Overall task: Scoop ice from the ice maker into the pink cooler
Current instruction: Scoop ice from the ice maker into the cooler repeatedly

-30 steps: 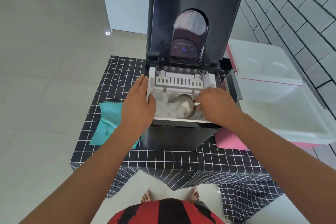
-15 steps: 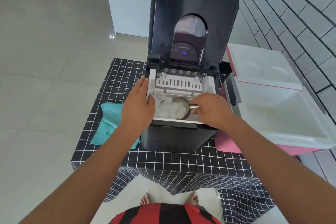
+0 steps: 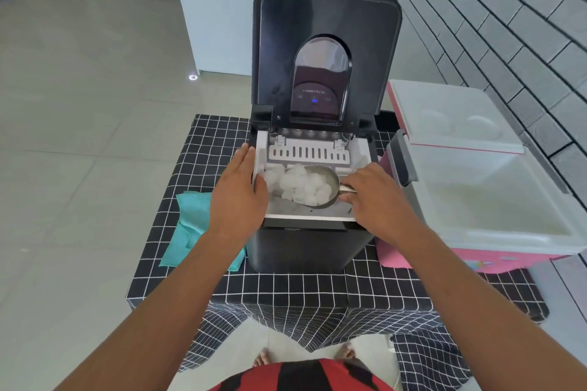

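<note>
Ice [image 3: 301, 186], white rounded lumps, heaped in a round silver metal scoop [image 3: 317, 187] held over the bin of a black countertop ice maker [image 3: 305, 244], lid up w/ arched window and blue indicator light showing. Right hand [image 3: 376, 197] grips the scoop's handle, fingers curled round it. Left hand [image 3: 236, 200] lies flat on the machine's left rim, fingers straight and together, thumb inside the edge beside loose ice left in the bin. White slotted tray sits at the bin's rear.

Just right of the machine: pink cooler [image 3: 495, 255], white-lined, its white lid [image 3: 451, 117] swung back toward a grey brick wall [image 3: 508, 9]; grey handle stands between scoop and cooler opening. Both sit on a black-and-white grid tablecloth [image 3: 286, 292]. Teal cloth [image 3: 190, 225] left of the machine, partly under the left wrist. Bkgd: white counter, a second person behind it.
</note>
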`<control>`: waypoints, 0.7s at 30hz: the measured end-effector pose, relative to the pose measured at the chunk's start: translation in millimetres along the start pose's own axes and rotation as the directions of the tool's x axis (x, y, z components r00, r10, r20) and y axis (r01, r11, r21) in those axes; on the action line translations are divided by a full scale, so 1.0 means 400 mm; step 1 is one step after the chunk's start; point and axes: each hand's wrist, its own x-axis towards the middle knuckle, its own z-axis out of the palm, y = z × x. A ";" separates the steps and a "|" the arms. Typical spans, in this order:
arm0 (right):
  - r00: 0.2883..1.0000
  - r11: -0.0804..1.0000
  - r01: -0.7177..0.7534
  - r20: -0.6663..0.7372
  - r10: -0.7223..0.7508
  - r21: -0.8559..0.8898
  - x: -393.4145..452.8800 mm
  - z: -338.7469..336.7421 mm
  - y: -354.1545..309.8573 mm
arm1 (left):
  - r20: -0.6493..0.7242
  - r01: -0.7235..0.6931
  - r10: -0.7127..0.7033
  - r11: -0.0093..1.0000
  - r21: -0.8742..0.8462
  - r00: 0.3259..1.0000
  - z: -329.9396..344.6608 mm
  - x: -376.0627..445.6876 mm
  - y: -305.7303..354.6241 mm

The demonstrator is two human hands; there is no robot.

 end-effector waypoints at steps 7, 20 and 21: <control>0.998 0.984 -0.026 -0.047 0.035 0.174 -0.009 -0.015 0.019 | -0.002 0.011 -0.011 1.000 0.007 1.000 0.002 -0.001 0.003; 0.994 0.961 -0.047 -0.080 0.072 0.273 -0.039 -0.111 0.137 | 0.031 0.009 -0.014 0.984 0.179 0.999 -0.020 0.000 0.076; 0.992 0.959 -0.051 -0.093 0.080 0.279 -0.046 -0.120 0.157 | 0.029 -0.006 0.001 0.984 0.175 1.000 -0.014 0.000 0.097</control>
